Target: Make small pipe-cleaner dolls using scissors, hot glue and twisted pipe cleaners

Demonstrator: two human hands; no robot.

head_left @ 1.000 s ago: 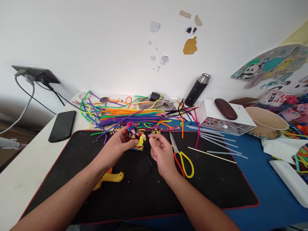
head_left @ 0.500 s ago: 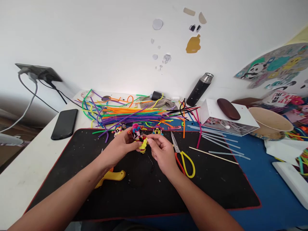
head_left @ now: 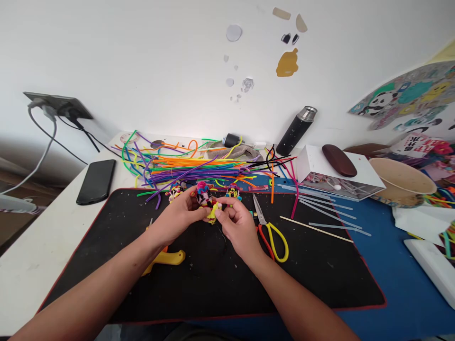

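Between my hands, above the black mat, is a small pipe-cleaner doll with a pink and blue top and a black-and-white face. My left hand is closed around the doll's left side. With thumb and forefinger, my right hand pinches the doll's fuzzy yellow lower part. Two similar dolls stand behind: one doll at the left, another doll at the right. Scissors with red and yellow handles lie just right of my right hand. A yellow-handled tool is partly hidden under my left forearm.
A heap of coloured pipe cleaners lies along the back. A black flask leans against the wall beside a white box. Translucent sticks and a thin wooden stick are at the right; a phone is at the left.
My right thumb and fingers have shifted slightly on the yellow part, which now shows a little differently. My left hand keeps its hold on the doll. The view has moved slightly.
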